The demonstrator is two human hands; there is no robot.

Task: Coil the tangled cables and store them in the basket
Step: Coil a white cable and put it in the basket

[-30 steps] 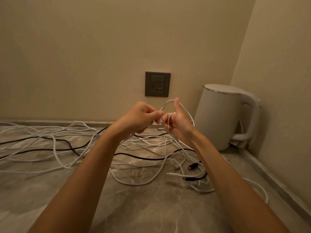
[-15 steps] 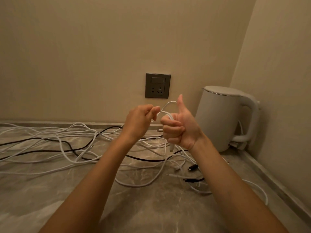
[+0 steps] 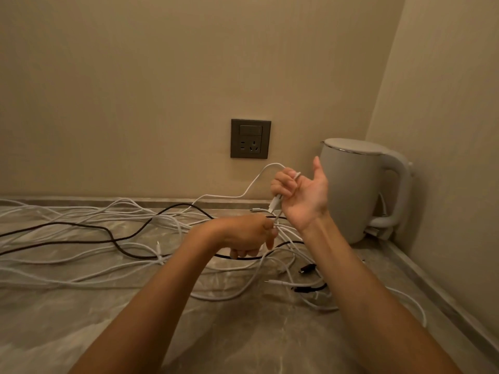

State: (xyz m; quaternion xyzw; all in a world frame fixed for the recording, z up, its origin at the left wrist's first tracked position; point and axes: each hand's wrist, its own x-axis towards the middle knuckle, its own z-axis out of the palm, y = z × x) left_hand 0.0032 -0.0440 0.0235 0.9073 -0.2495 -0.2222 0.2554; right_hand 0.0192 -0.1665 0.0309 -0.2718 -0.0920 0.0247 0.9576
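Over marble counter (image 3: pixel 243 333), right hand (image 3: pixel 303 194) grips white cable (image 3: pixel 274 163), plug (image 3: pixel 275 204) pointing down.

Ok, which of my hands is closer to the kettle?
Right. The right hand, gripping the white cable, is just left of the kettle; the left hand pinches the same cable lower and farther left.

The desk (image 3: pixel 243 333) is polished, veined stone with a soft sheen. The white cables (image 3: pixel 224 196) look like smooth plastic, the black cable (image 3: pixel 186 204) matt. The kettle (image 3: pixel 351 193) is matt off-white plastic with 1 shiny metal rim (image 3: pixel 348 151). The socket plate (image 3: pixel 250 139) is satin dark grey, the wall (image 3: pixel 162 76) matt.
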